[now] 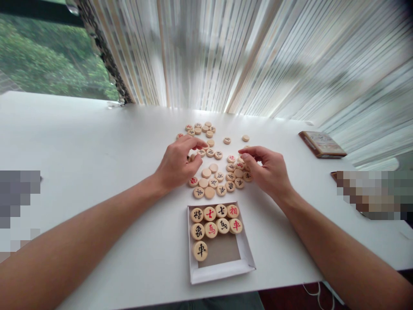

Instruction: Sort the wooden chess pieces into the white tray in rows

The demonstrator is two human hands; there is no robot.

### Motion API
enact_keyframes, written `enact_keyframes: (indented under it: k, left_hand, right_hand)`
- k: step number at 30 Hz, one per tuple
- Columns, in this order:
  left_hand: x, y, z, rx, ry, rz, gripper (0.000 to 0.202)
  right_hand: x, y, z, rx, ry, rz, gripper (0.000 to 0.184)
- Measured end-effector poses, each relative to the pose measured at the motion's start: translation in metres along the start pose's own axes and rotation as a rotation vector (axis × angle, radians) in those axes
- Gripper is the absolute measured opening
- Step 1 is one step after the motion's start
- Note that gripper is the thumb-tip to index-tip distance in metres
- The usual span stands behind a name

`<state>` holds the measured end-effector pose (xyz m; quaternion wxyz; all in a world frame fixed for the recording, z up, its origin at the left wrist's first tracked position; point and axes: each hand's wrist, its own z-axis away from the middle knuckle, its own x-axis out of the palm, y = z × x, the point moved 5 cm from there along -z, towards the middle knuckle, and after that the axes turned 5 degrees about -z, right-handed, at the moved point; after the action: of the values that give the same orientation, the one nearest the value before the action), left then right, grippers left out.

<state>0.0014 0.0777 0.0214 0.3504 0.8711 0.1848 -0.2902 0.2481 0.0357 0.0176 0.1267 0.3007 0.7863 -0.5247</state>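
Round wooden Chinese chess pieces [213, 183] lie scattered on the white table [112, 241], some showing red or black characters, others blank. My left hand [180, 161] hovers at the left side of them, fingers curled, with thumb and index fingertip apart. Nothing shows in its grip. At the right side, my right hand [266, 170] has its thumb and index fingertip close together beside a red-marked piece [240, 165]; whether a piece sits between them is hidden. Nearer to me stands a shallow white box [226, 272] holding several character-up pieces in rows, with a black-marked piece [200, 250] alone in the front row.
Single pieces lie farther back, such as one blank disc [245, 138]. A brown-edged flat box [322, 144] rests at the back right, and another brown object [348, 189] is partly blurred out. Striped curtains [200, 51] hang behind the table.
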Motion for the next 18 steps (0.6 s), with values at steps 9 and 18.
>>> enact_keyframes:
  k: [9,18]
  left_hand:
    - [-0.003,-0.004,0.0,-0.105,0.021,0.023,0.043]
    - [0.006,0.001,-0.001,-0.051,0.029,0.014,0.041]
  right_hand:
    - [-0.012,0.02,-0.014,0.01,0.006,0.108,0.032]
    - [0.015,0.01,-0.012,-0.117,-0.115,0.308,0.034]
